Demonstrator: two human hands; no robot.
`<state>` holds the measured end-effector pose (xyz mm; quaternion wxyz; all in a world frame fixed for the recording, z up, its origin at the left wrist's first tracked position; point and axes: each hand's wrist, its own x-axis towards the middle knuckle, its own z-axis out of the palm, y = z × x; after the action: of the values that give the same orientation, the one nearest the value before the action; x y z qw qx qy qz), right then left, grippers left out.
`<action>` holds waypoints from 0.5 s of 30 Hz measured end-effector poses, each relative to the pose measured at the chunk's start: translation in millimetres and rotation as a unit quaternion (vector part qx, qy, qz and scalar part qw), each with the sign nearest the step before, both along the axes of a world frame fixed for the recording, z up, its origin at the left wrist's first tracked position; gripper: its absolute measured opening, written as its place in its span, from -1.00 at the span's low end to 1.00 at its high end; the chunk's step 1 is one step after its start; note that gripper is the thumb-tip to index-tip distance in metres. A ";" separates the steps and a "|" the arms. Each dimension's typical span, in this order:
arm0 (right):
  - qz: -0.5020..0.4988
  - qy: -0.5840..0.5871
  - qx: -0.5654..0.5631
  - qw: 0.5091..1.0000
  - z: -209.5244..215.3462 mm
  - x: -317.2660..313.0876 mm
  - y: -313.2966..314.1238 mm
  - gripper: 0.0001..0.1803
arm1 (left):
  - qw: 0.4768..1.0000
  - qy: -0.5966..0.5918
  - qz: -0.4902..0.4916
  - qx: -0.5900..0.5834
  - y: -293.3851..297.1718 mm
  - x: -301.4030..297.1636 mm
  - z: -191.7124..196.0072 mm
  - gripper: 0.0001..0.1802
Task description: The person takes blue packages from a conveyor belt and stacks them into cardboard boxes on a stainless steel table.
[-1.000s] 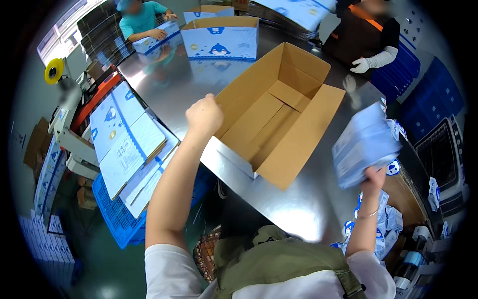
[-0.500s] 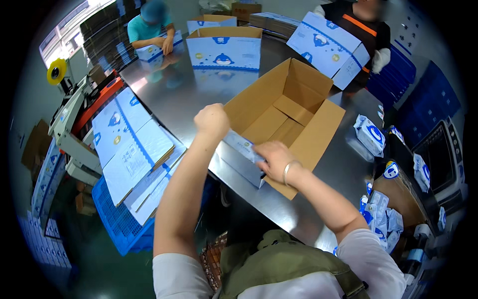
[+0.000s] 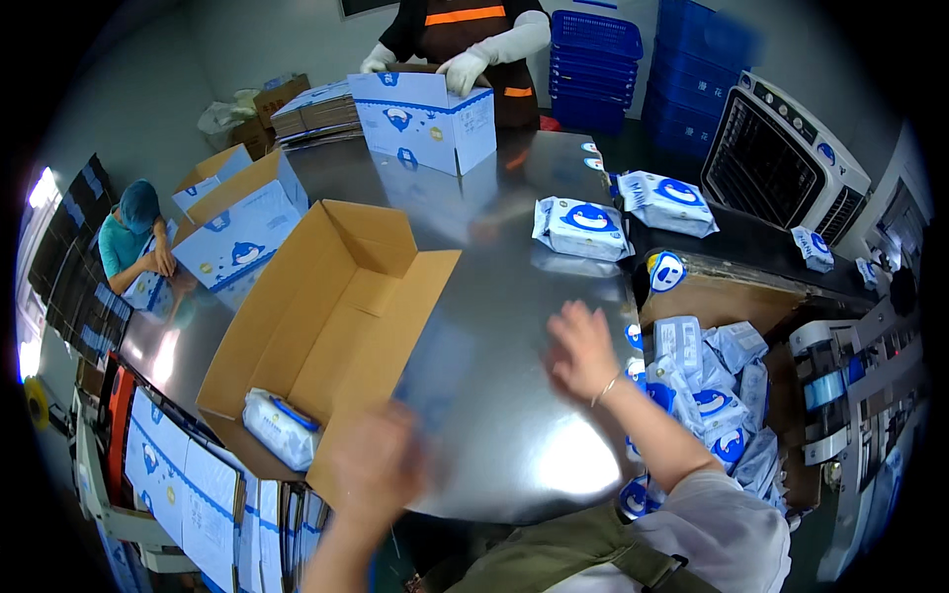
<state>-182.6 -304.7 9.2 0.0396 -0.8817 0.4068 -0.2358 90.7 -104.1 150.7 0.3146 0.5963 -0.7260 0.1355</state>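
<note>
My right hand (image 3: pixel 583 351) hovers over the metal table, fingers apart and holding nothing. Its nearest objects are two soft packs, probably wipes: a white-and-blue pack (image 3: pixel 581 227) on the table, and a second pack (image 3: pixel 667 204) just beyond, at the edge of the black belt. My left hand (image 3: pixel 381 460) is smeared by motion beside the near flap of an open cardboard box (image 3: pixel 341 306), its fingers unclear. Inside that box, at the near end, lies one wipes pack (image 3: pixel 281 430). The box's flaps stand open.
A carton (image 3: pixel 732 277) heaped with packs stands at the right. Flattened cartons (image 3: pixel 178 484) are stacked at near left. Across the metal table (image 3: pixel 494 326), a gloved co-worker handles a printed box (image 3: pixel 420 119). Another person sits far left beside open boxes (image 3: pixel 242 237).
The view has swung right. My right hand has left the box's near end and moved right toward the packs, fingers spread. My left hand is lower, beside the flap. A pack now shows inside.
</note>
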 end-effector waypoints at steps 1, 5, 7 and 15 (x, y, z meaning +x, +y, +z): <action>-0.032 -0.001 -0.032 0.999 20.8 -3.1 -30.7 -0.11 | 0.998 0.039 -0.008 0.046 0.6 -16.9 -26.7 -0.70; -0.266 0.142 -0.172 0.938 74.0 -47.6 -184.5 0.20 | 0.939 0.085 0.177 0.281 8.9 -23.2 -149.1 -0.29; -0.287 0.209 -0.124 0.927 91.6 -62.3 -242.3 0.30 | 0.921 0.066 0.235 0.304 21.8 -25.4 -177.9 -0.22; -0.046 0.065 0.179 0.981 92.2 31.0 -326.9 0.06 | 0.914 0.099 0.284 0.274 28.5 -32.7 -188.8 -0.28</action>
<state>-151.6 -631.6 101.4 0.1590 -0.8541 0.4845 -0.1027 57.9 -75.7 -38.2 0.1576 0.8503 -0.5000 -0.0453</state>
